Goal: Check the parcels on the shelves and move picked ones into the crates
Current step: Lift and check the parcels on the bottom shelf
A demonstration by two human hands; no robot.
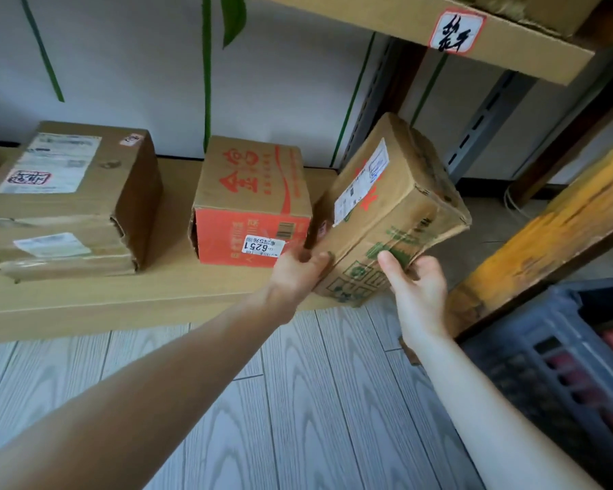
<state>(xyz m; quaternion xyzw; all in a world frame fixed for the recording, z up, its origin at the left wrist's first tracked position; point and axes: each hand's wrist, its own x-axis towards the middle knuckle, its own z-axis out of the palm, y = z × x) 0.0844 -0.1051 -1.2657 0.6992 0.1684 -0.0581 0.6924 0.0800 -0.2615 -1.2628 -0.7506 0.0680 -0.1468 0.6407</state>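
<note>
Low shelf point(177, 288): one; carries the red box point(252, 203) near its middle.
Crate point(545, 366): one in view, dark and slatted, low and to the right of the red box, well apart from it.
Stacked parcels point(85, 171): two, left of the red box, one on top of the other; a sliver further left too cut off to count.
Red box: one, upright, white tag on its near face.
Held parcel point(397, 213): one, just right of the red box, tilted with its far end raised; contact with the shelf impossible to tell.
Parcels in all: four countable.
Hands: two, both clamped on the held parcel; left hand point(298, 274) curled round its edge nearest the red box, right hand point(418, 288) on the opposite side, thumb on the near face.
Step in hand: probably lifting a picked parcel off the shelf, label turned up for checking.
Next move: likely a swing right and down, away from the red box, keeping the two-handed grip until the parcel is over the crate.
</note>
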